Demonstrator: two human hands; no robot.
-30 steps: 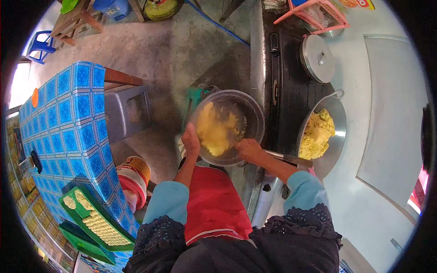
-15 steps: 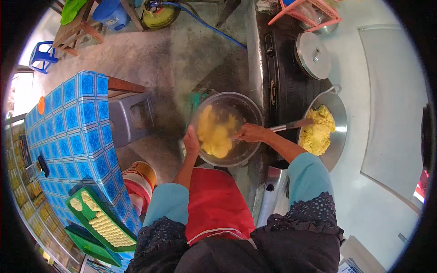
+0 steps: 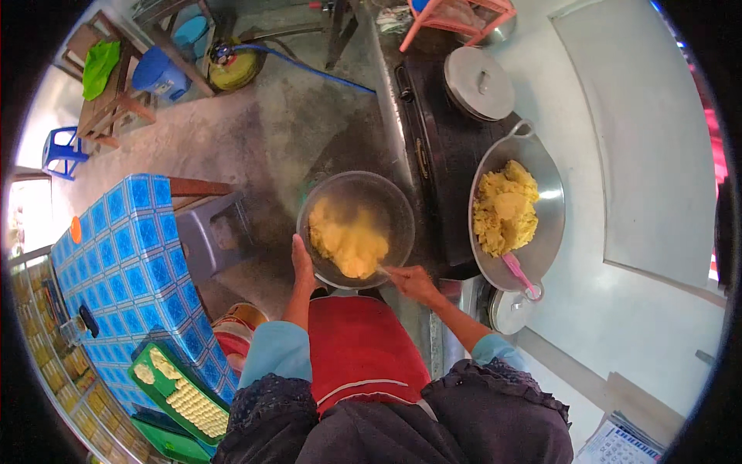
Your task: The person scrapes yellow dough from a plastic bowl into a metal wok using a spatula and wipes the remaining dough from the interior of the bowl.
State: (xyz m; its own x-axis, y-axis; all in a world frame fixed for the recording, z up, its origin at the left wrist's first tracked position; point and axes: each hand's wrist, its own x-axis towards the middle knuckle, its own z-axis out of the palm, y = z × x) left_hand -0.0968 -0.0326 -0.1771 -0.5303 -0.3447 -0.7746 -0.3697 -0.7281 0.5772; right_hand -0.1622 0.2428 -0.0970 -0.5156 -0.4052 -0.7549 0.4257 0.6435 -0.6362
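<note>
A round basin (image 3: 398, 197) with yellow mashed food (image 3: 348, 241) in it is in front of me, above my red apron. My left hand (image 3: 303, 263) is closed on its left rim. At the near right rim, my right hand (image 3: 415, 283) is closed round a long-handled metal utensil (image 3: 382, 270), a short length of which shows beside the yellow mass. Its handle is hidden by the hand and forearm. To the right stands a large metal wok (image 3: 550, 205) with a heap of similar yellow food (image 3: 506, 209); a pink-handled utensil (image 3: 516, 267) leans in it.
A black stove (image 3: 433, 162) bears a lidded pot (image 3: 481, 81); another lid (image 3: 510, 311) lies below the wok. On the left, a blue checked table (image 3: 127, 232) holds a green tray (image 3: 151, 383) of small pale pieces. A grey stool (image 3: 205, 240) stands beside it.
The view has shifted, showing more of the wok and its pink utensil. My right hand has come down to the basin's near right rim, and the utensil's handle no longer shows. The yellow mass has shifted.
</note>
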